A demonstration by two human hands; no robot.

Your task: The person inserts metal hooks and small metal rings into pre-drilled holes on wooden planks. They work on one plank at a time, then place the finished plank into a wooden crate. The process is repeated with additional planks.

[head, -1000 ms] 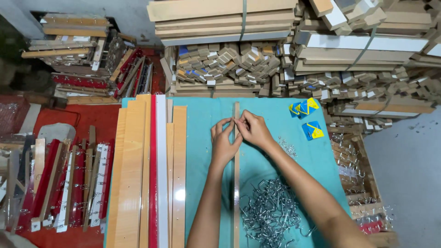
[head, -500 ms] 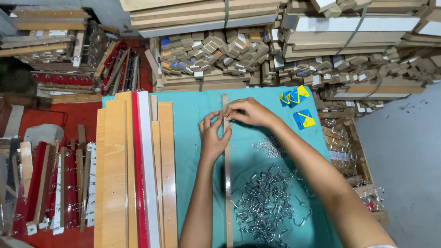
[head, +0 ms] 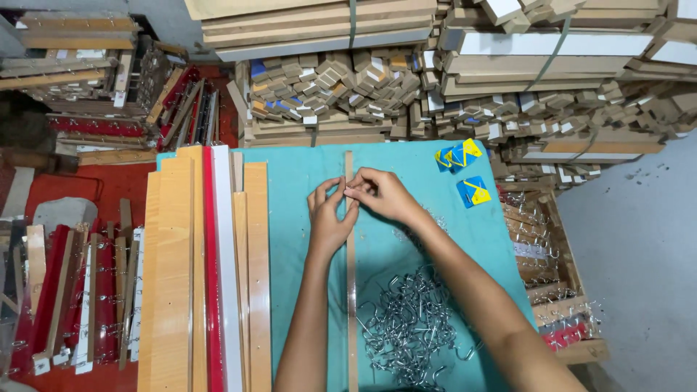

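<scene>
Far left floor: a rack of red and pale wooden strips (head: 65, 290) fitted with small metal hooks lay on the red floor, well apart from the hands.
Left of the surface: a stack of long boards (head: 203, 276), light wood with one red and one white among them, lay lengthwise along the left edge of the teal surface (head: 290, 174), just beside the left forearm.
Left hand: the left hand (head: 330, 218) sat over the upper middle of the surface, fingers (head: 335, 190) curled in and pinched against the thin strip; whether they held a small part as well, I could not tell.
Thin strip: a narrow wooden strip (head: 351, 290) ran straight down the middle of the surface from near the far edge to the near edge, passing between the two hands.
Right hand: the right hand (head: 381, 194) met the left at the strip, fingers closed on its upper part, fingertips touching the left hand's.
Hook pile: a heap of silver metal hooks (head: 414, 327) lay on the surface right of the strip, partly under the right forearm.
Right edge: blue-and-yellow packets (head: 465, 174) lay near the far right corner; a wooden crate (head: 552, 276) with more hooks stood beside the surface.
Behind: bundled wooden slats (head: 435, 80) were stacked along the back.
</scene>
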